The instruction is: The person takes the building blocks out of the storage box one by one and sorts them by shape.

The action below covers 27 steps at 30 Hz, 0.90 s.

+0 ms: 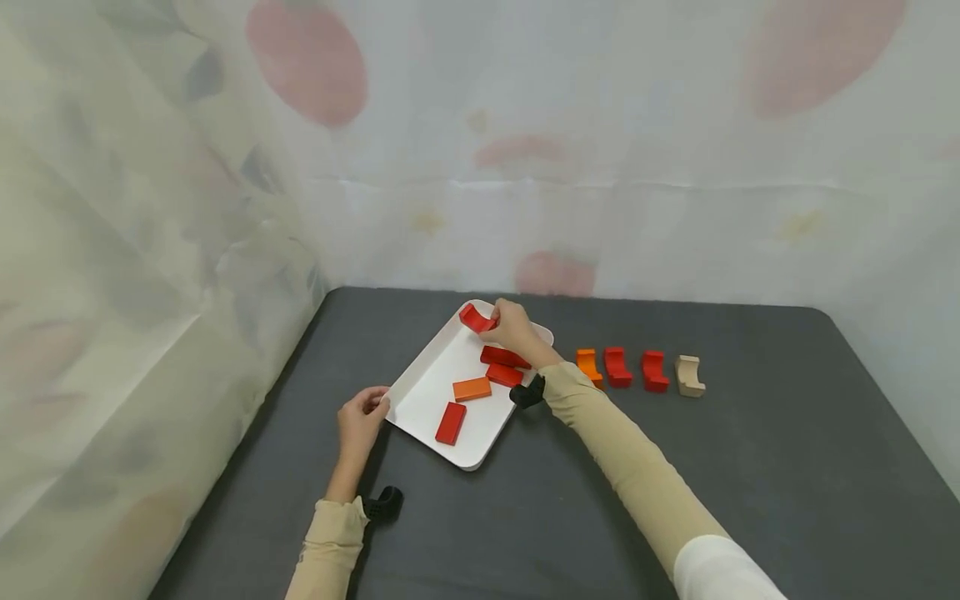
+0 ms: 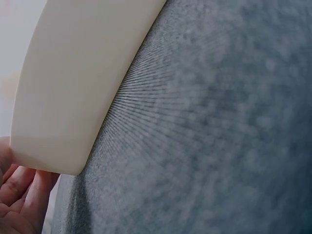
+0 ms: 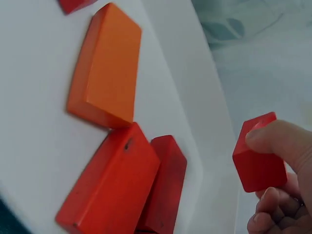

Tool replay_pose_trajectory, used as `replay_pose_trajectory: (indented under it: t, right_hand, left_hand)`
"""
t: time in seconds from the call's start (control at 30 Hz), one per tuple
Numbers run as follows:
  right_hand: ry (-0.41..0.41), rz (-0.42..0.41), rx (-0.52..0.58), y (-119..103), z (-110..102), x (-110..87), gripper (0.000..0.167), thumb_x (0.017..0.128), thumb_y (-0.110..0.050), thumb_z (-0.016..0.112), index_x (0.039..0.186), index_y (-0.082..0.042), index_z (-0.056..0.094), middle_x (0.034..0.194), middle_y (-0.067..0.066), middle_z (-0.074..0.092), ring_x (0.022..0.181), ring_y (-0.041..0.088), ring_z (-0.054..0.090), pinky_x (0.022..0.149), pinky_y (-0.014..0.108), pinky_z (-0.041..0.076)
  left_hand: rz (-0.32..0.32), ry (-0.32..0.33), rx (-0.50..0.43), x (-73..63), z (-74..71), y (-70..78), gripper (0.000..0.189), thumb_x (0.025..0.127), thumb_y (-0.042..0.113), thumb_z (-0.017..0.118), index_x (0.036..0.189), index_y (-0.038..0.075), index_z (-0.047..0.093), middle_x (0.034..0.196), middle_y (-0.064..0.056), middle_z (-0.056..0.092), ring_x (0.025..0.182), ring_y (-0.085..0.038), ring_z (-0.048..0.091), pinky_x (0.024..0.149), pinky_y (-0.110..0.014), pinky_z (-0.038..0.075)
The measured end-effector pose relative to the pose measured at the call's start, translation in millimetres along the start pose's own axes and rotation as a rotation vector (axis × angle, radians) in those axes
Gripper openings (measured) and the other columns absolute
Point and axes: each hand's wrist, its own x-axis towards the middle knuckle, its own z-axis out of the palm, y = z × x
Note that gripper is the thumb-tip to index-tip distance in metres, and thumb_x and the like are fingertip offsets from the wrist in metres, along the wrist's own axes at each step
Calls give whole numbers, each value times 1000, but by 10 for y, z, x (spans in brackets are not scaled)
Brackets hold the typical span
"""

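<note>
A curved red block (image 1: pixel 472 319) is being pinched between the right hand's (image 1: pixel 514 329) thumb and fingers, at the far corner of a white tray (image 1: pixel 420 408). The left hand (image 1: pixel 362 421) is gripping the tray's left corner. Three red blocks (image 1: pixel 451 423) and an orange block (image 1: pixel 472 389) are lying inside. Four curved blocks (image 1: pixel 617 367) are lining the table (image 1: pixel 525 525) rightward.

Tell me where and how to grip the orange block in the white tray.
I'd pinch the orange block across the middle of its long sides, coming from above: it lies flat, those sides look open, and one end crowds a red block.
</note>
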Motion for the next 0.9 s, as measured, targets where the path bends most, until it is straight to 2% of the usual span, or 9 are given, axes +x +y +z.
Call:
replay_pose_trajectory:
  t: [0.13, 0.27, 0.53, 0.67, 0.9]
  right_hand:
    - [34, 47, 51, -47, -66, -77, 31, 72, -14, 75, 84, -2, 50, 78, 8, 51, 72, 21, 48, 60, 27, 41]
    - [60, 54, 62, -81, -152, -170, 30, 72, -14, 75, 83, -1, 50, 78, 9, 52, 69, 21, 49, 57, 27, 41]
    - [74, 28, 26, -60, -345, -377, 30, 72, -14, 75, 79, -2, 48, 72, 8, 50, 62, 20, 47, 53, 27, 39]
    - [116, 21, 22, -3, -461, -481, 30, 72, -15, 75, 78, -1, 49, 68, 8, 50, 59, 20, 47, 52, 28, 38]
    - [188, 62, 38, 143, -680, -647, 34, 70, -17, 76, 74, -2, 45, 66, 9, 45, 55, 20, 43, 52, 29, 35]
  left_hand:
    - [-44, 14, -29, 12, -48, -13, 13, 77, 2, 65, 89, -1, 68, 76, -13, 65, 64, -9, 55, 52, -14, 40]
    - [-63, 19, -37, 24, -79, -29, 13, 78, 3, 65, 90, 0, 68, 78, -13, 65, 64, -8, 55, 52, -14, 40]
    - [-64, 7, -25, 39, -89, -59, 14, 79, 3, 65, 92, 0, 68, 80, -13, 65, 66, -8, 55, 53, -13, 39]
    - [-45, 10, -28, 47, -100, -51, 14, 79, 3, 64, 92, -1, 68, 80, -14, 65, 66, -7, 55, 54, -13, 39]
    - [-41, 6, -51, 40, -127, -27, 14, 78, 1, 64, 91, -1, 68, 79, -14, 64, 65, -5, 55, 52, -13, 40]
